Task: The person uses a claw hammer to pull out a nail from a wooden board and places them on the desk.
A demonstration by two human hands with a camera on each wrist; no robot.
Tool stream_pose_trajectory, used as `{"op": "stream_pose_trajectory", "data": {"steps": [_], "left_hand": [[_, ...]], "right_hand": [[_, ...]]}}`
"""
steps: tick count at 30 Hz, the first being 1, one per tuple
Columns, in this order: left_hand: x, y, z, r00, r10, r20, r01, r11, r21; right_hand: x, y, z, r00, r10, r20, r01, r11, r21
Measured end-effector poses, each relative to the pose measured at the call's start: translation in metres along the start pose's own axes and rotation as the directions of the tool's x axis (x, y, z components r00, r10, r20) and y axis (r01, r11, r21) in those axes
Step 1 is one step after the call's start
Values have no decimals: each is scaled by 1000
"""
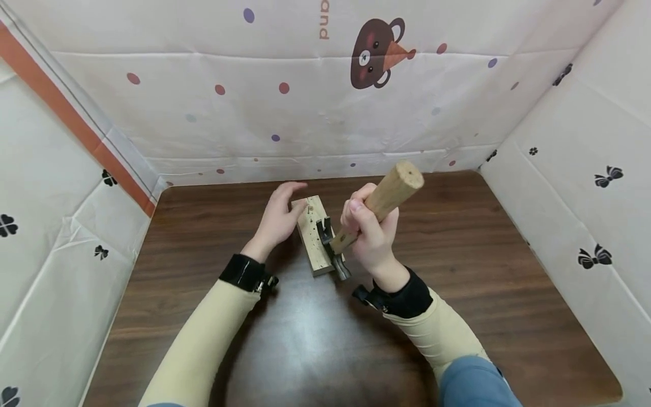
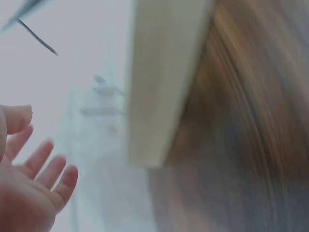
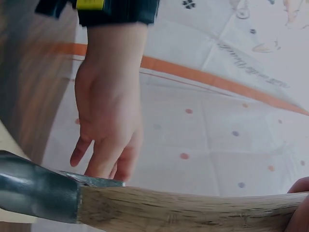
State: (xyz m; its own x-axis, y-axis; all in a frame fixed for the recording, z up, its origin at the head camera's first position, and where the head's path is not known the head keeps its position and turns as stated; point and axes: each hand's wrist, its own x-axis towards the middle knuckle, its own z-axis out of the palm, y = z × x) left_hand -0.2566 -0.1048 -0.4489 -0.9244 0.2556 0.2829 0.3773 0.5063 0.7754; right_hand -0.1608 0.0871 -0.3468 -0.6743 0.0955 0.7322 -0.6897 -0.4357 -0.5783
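Observation:
My right hand (image 1: 373, 234) grips the wooden handle of a claw hammer (image 1: 390, 196), its butt end raised toward me. The dark metal head (image 1: 337, 259) lies low over a pale wooden block (image 1: 311, 240), overlapping its right side in the head view. Small dark holes or marks dot the block's top, and a thin nail (image 1: 309, 209) shows near its far end. Beside that far end is my left hand (image 1: 278, 217), fingers spread and loosely bent, holding nothing. In the left wrist view a thin dark nail (image 2: 38, 37) shows near a blurred metal edge.
The block lies on a brown wood-grain table (image 1: 203, 226). White patterned sheets (image 1: 315, 113) rise at the back and both sides. Black bands with small cameras (image 1: 402, 297) sit on both wrists.

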Motion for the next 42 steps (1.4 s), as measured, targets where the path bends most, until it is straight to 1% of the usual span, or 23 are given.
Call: {"op": "stream_pose_trajectory", "data": {"steps": [3,5,8,11,15,18,22,25,29,37,42], "left_hand": [[-17,19,-2,995,87,44,-86,996,-4],[-28,29,-1,988,117,99,-117,993,-10],[-40,37,2,974,141,176,-140,990,-22],[-48,39,7,964,157,216,-152,988,-41],[-55,36,10,968,152,200,-146,988,-48],[-59,32,12,970,160,182,-156,987,-36],[-61,27,15,971,192,145,-189,981,-36],[-62,25,16,968,220,117,-214,975,-59],[-64,24,17,966,237,98,-230,970,-83],[-65,28,15,976,203,85,-197,978,-69],[-66,35,11,986,161,36,-158,984,-81]], "right_hand": [[0,-11,-1,1000,19,-8,-19,999,29],[0,-18,-2,999,36,-14,-35,998,45],[-2,-25,-3,998,60,-20,-59,996,66],[-4,-29,-3,997,78,-21,-76,993,86],[-7,-31,-2,995,97,-7,-96,991,93],[-9,-31,-2,995,101,2,-101,990,98],[-11,-30,-2,995,102,7,-102,989,109],[-11,-30,-1,994,105,9,-106,988,112],[-11,-31,1,995,102,13,-103,989,104],[-9,-33,5,995,101,20,-102,990,95],[-9,-33,5,995,100,22,-102,990,95]]}}
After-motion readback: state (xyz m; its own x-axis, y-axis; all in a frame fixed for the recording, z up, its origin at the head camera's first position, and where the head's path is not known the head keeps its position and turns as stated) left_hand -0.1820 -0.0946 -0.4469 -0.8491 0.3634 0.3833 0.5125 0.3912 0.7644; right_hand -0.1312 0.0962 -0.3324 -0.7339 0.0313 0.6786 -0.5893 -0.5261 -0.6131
